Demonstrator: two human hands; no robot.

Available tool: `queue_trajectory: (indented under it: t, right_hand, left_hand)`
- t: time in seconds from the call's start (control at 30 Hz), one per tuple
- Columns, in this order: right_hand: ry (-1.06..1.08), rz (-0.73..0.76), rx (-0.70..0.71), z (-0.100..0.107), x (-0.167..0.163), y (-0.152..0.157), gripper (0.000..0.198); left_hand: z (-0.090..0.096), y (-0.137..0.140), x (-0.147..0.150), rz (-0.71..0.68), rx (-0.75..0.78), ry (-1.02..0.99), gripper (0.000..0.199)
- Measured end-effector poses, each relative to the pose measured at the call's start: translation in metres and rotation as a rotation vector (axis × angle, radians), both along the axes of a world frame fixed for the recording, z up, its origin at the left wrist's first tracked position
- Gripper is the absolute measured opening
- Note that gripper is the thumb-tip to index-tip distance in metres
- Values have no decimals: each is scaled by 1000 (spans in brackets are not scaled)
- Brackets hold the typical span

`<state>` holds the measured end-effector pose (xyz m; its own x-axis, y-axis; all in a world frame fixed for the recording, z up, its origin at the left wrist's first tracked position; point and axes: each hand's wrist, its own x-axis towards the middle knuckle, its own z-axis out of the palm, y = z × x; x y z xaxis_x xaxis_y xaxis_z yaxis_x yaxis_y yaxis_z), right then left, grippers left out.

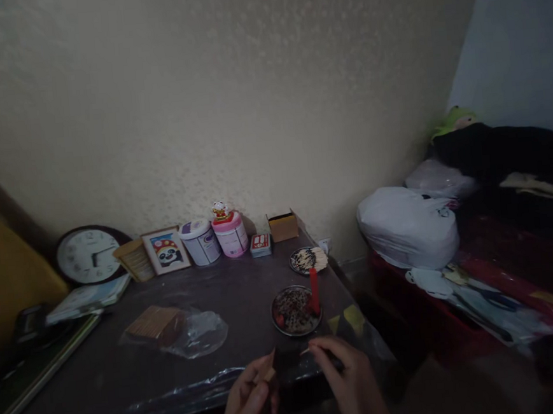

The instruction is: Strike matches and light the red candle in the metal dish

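Note:
My left hand [247, 397] holds a small brown matchbox [269, 372] at the table's near edge. My right hand [350, 376] pinches a thin stick, probably a match [307, 350], right beside the box. Just beyond my hands a round metal dish [295, 310] holds dark bits and a red candle [314, 291] standing upright. Farther back a second small dish [308, 260] is piled with pale matchsticks.
A dark table [216, 288] covered with plastic film carries a stack of thin brown pieces in a clear bag [171, 327], a wall clock [89, 253], a panda picture [167, 250], two tins [216, 238] and small boxes [282, 225]. White bags [407, 225] and clothes lie at right.

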<state>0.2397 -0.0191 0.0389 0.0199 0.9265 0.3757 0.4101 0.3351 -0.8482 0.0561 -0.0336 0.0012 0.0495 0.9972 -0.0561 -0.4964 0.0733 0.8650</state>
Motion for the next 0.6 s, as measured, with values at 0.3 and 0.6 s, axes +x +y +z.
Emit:
queue_trajectory:
  t: [0.3, 0.6]
  right_hand:
    - [18, -4, -21, 5, 0, -3, 18]
    - [-169, 130, 300, 12, -2, -18, 15]
  left_hand:
    - [9, 0, 5, 28, -30, 82, 50]
    - [15, -5, 18, 28, 27, 102, 45]
